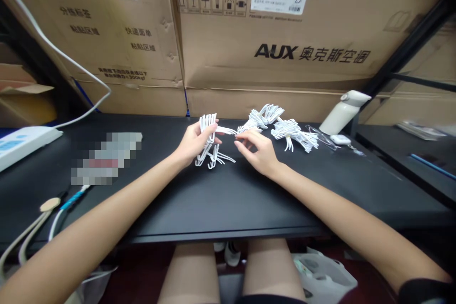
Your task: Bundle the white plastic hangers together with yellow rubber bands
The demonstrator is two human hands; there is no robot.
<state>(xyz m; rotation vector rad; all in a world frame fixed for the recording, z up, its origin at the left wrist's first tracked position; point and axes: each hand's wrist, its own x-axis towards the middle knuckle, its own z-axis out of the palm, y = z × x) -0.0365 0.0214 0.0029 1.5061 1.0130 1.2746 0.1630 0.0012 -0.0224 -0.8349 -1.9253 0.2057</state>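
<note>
My left hand point(195, 140) is closed around a bundle of thin white wires point(207, 123), folded into loops, with the thumb across it. Below the palm, bent white ends point(213, 156) hang down and fan out to the right. From the bundle a few strands point(226, 130) stretch toward my right hand point(257, 148), whose thumb and fingertips come together at their tips. Just behind the right hand lies a pile of similar white wire bundles point(266, 114). Another bundle point(287, 129), gathered at its middle, lies to the right.
Large cardboard boxes point(221, 57) stand along the back of the black table point(228, 204). At right are a white bottle point(344, 111) and a small white object point(340, 139). A pixelated flat item point(107, 159), a power strip point(28, 142) and cables point(57, 218) occupy the left.
</note>
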